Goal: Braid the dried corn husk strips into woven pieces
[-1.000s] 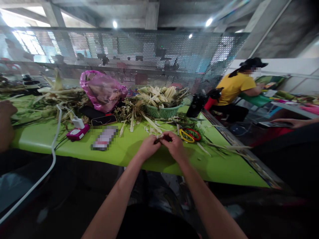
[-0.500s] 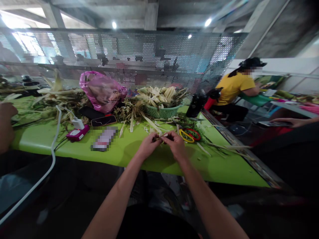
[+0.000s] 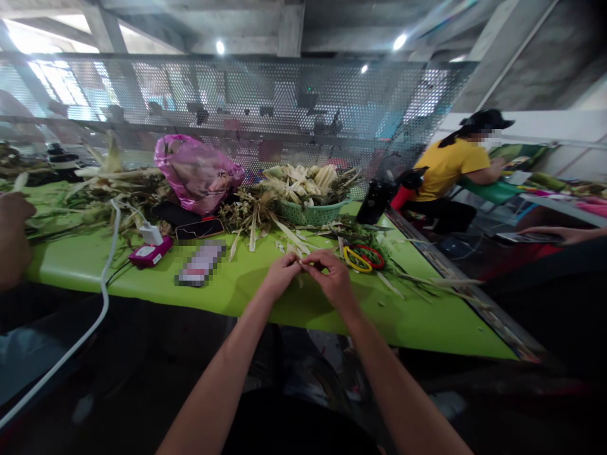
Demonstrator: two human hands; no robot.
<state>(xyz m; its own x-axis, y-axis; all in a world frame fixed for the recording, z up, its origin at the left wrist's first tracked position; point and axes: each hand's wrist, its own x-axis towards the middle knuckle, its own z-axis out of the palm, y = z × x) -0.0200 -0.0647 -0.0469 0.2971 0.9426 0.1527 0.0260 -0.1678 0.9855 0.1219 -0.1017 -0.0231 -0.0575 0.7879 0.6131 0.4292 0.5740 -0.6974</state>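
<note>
Over the green table [image 3: 265, 303], my left hand [image 3: 281, 274] and my right hand [image 3: 331, 273] meet fingertip to fingertip. Both are closed in a pinch on a small pale strip of dried husk [image 3: 300, 261], mostly covered by the fingers. Just right of my right hand lie scissors [image 3: 359, 259] with one yellow and one red handle. Beyond my hands, loose husk strips [image 3: 290, 232] lie on the table in front of a green basket [image 3: 310, 215] heaped with pale husks [image 3: 303, 182].
A pink plastic bag [image 3: 196, 174], a dark phone [image 3: 199, 229], a light phone [image 3: 202, 262] and a magenta power socket [image 3: 150, 253] with a white cable stand left. A black bottle [image 3: 376, 201] is at the right rear. Other people sit at both sides; one wears yellow [image 3: 450, 164].
My right hand has shifted slightly left and its fingers have changed their bend around the strip. My left hand stays nearly in place. The whole view has moved slightly.
</note>
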